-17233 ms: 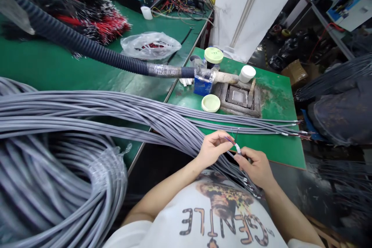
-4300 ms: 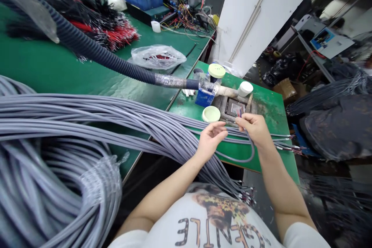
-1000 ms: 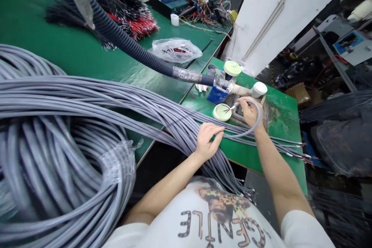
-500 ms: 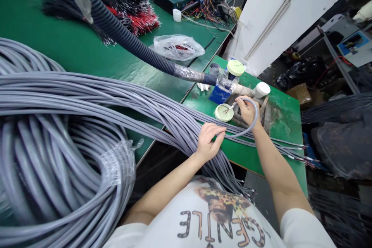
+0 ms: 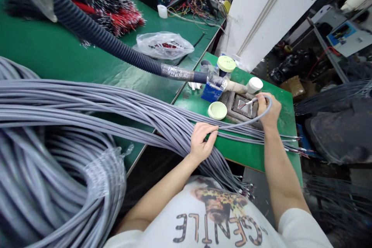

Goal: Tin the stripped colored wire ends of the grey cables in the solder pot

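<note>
My right hand [image 5: 269, 111] grips a grey sheathed cable [image 5: 247, 122] near its end. The stripped tip with thin coloured wires [image 5: 244, 104] points left, above the square metal pot [image 5: 245, 106] set in a grey, crusted housing. The tip's contact with the pot cannot be told. The cable bends in a loop past my right thumb and runs down to my left hand [image 5: 202, 141]. Those fingers curl around the cable where it meets a long bundle of grey cables [image 5: 171, 131].
A large plastic-wrapped grey cable coil [image 5: 58, 178] fills the lower left. On the green board [image 5: 276, 155] stand a pale green lid [image 5: 217, 110], a lidded jar [image 5: 226, 66], a white cap [image 5: 255, 85] and a blue box [image 5: 210, 93]. A corrugated hose [image 5: 101, 42] crosses above.
My right hand has moved right, carrying the stripped cable end from above the pale green lid to above the metal pot. My left hand stays on the cable, and the view has shifted slightly.
</note>
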A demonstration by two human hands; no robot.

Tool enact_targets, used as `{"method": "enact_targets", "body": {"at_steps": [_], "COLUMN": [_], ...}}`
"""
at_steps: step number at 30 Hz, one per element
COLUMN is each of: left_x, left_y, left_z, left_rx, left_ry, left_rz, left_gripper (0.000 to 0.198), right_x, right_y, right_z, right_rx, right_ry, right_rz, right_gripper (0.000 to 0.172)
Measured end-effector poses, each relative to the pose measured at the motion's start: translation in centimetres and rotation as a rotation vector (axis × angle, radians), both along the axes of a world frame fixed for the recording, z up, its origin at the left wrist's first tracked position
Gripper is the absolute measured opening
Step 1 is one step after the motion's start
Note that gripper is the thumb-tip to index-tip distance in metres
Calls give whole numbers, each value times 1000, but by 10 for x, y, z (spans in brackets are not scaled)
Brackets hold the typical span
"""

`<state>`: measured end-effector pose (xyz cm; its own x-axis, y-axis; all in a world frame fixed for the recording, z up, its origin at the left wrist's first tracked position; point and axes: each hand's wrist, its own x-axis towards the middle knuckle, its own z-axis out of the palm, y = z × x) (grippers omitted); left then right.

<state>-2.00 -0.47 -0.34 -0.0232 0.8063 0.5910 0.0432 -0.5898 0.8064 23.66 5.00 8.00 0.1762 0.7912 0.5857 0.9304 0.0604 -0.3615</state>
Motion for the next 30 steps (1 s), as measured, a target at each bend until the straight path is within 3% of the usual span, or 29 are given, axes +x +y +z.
{"method": "enact_targets", "body": {"at_steps": [7, 26, 30], "left_x": [0, 0, 0], "left_y": [0, 1, 1], "left_z": [-2, 2, 2], "left_rx": [-7, 17, 15], "left_ry": [18, 28, 36], "left_rz": [-5, -21, -24], "left_gripper": [17, 20, 19], "right_x": [34, 52, 48], "right_y": [6, 21, 17], "right_z": [-22, -47, -41], "right_rx": [5, -63, -47], "right_ry": [-86, -127, -120], "right_rz": [-84, -122, -112], "right_gripper": [31, 29, 27]}}
